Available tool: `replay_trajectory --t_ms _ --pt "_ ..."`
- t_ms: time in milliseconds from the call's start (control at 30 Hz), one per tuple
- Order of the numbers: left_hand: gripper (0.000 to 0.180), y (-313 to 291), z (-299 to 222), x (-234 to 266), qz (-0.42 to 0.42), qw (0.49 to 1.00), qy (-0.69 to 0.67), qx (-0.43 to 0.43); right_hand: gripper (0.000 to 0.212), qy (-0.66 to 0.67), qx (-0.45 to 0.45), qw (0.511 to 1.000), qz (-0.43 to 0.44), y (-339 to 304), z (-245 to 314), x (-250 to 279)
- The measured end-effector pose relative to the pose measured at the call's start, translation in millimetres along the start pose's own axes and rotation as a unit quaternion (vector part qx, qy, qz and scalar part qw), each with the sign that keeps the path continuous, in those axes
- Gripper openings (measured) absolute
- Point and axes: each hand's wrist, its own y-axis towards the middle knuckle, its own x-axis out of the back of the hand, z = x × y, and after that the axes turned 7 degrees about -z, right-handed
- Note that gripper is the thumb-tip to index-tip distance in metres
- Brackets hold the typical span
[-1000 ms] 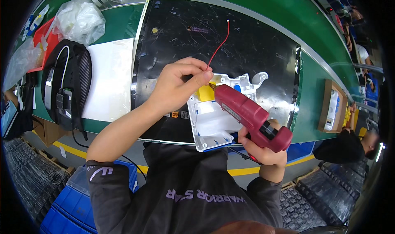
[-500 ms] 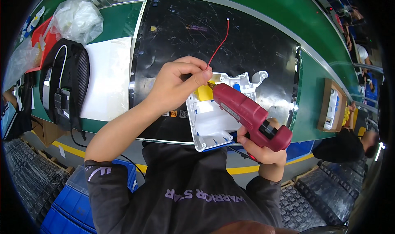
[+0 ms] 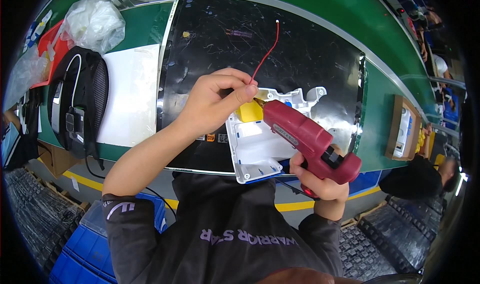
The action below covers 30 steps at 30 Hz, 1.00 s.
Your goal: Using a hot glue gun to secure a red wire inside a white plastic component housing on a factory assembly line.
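Note:
Between thumb and forefinger my left hand (image 3: 220,98) pinches a red wire (image 3: 265,58), whose free end with a small white connector points away over the mat. My right hand (image 3: 321,180) is wrapped round the grip of a dark red hot glue gun (image 3: 300,134). The gun's metal nozzle reaches to just beside my left fingertips, above a yellow part (image 3: 250,112). That part lies in a white plastic housing (image 3: 255,146), open side up, at the near edge of the bench. The gun and my left fingers hide some of the housing's inside.
Under the work lies a black mat (image 3: 210,59), with a small purple-brown piece (image 3: 240,33) on it. To the left are a white sheet (image 3: 131,96), a black mesh bag (image 3: 82,94), clear plastic bags (image 3: 94,23) and a red bin (image 3: 54,39). A cardboard box (image 3: 403,129) stands right.
The glue gun has moved slightly to the right and back, so more of its nozzle shows beside my left fingers. My left hand and the wire have hardly moved.

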Motion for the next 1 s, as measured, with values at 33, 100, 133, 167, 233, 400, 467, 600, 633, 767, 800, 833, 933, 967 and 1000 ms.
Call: replay_trajectory --t_ms 33,100,133,167,233,400,467,600,633,767,800,833,933,967,1000 --pt "0.022 -0.1 -0.3 -0.2 -0.001 1.000 0.000 0.002 0.017 0.001 -0.013 1.000 -0.017 -1.0 1.4 -0.8" --pt "0.022 -0.6 -1.0 -0.3 -0.001 1.000 0.001 0.004 0.017 0.003 -0.026 0.999 -0.034 -2.7 5.7 -0.7" --pt "0.022 -0.9 -1.7 0.0 0.001 1.000 -0.001 0.007 0.016 -0.038 -0.015 0.999 -0.025 -3.5 8.9 0.0" --pt "0.022 -1.3 -2.5 0.3 0.002 1.000 -0.003 0.010 0.016 -0.080 -0.004 0.997 -0.016 -4.1 10.6 0.6" --pt "0.021 -2.9 -3.5 1.5 0.001 1.000 -0.003 0.016 0.015 -0.086 -0.003 0.996 0.004 -5.1 8.8 3.4" --pt "0.015 -8.2 -7.9 4.0 0.013 0.999 -0.019 0.028 0.016 0.005 -0.032 0.999 -0.006 -11.1 4.0 3.4" --pt "0.010 -11.6 -9.4 5.5 0.022 0.999 -0.020 0.022 0.017 -0.070 -0.011 0.997 -0.014 -13.1 5.4 2.5" --pt "0.009 -18.0 -10.4 7.8 0.013 1.000 -0.014 0.003 0.018 -0.005 -0.025 0.999 -0.023 -13.8 5.2 1.4" --pt "0.008 -18.9 -11.8 8.5 0.020 1.000 -0.018 0.012 0.018 -0.022 -0.017 0.999 -0.022 -13.7 7.3 0.6" --pt "0.007 -22.8 -16.3 12.0 0.043 0.999 0.001 0.008 0.017 -0.044 -0.005 0.999 -0.015 -13.2 8.3 -0.1" --pt "0.007 -23.3 -16.8 11.9 0.043 0.999 0.001 0.008 0.017 -0.044 -0.005 0.999 -0.015 -12.5 8.4 0.7" --pt "0.007 -23.8 -17.3 11.7 0.047 0.999 -0.013 0.007 0.017 -0.036 0.002 0.999 -0.005 -11.2 8.7 2.1" --pt "0.006 -24.2 -22.0 15.0 0.072 0.997 -0.026 0.028 0.018 -0.026 0.007 1.000 0.008 -8.9 8.8 2.8" --pt "0.006 -24.4 -23.3 16.5 0.092 0.994 -0.026 0.050 0.018 -0.024 0.006 1.000 0.011 -8.5 8.8 2.6" --pt "0.006 -24.1 -23.8 16.8 0.093 0.994 -0.027 0.050 0.018 -0.025 0.006 1.000 0.010 -9.0 10.4 1.7"
